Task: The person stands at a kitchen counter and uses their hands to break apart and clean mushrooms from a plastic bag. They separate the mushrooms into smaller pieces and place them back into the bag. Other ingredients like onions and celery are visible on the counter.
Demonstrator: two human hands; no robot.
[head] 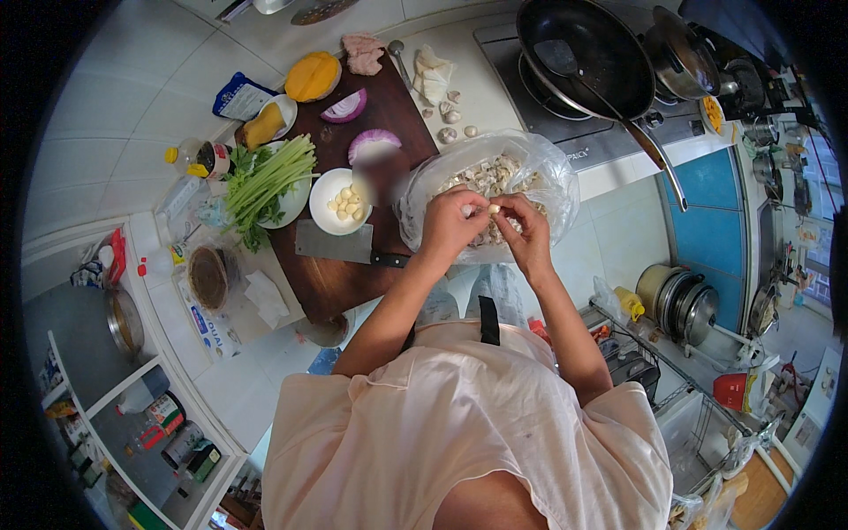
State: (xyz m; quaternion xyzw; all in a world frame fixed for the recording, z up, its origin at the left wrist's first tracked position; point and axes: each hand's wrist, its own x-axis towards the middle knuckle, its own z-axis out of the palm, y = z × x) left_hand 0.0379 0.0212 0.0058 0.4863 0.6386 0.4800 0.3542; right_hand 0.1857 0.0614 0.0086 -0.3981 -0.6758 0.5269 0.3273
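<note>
Over a clear plastic bag (563,172) full of pale peelings (493,173), my left hand (454,222) and my right hand (525,228) meet at the fingertips. Between them is a small pale garlic clove (494,209), pinched by my right thumb and finger. My left fingers touch its side and also hold a small whitish piece (468,210). To the left, a white bowl (320,213) contains several peeled cloves (348,203). Unpeeled garlic (448,135) lies on the counter beyond the bag.
A cleaver (334,241) lies on the dark wooden cutting board (331,285), its handle towards my left forearm. Cut red onion (344,106) and a plate of celery (275,185) are at the left. A wok (589,59) stands on the stove (576,142), its handle jutting over the counter's edge.
</note>
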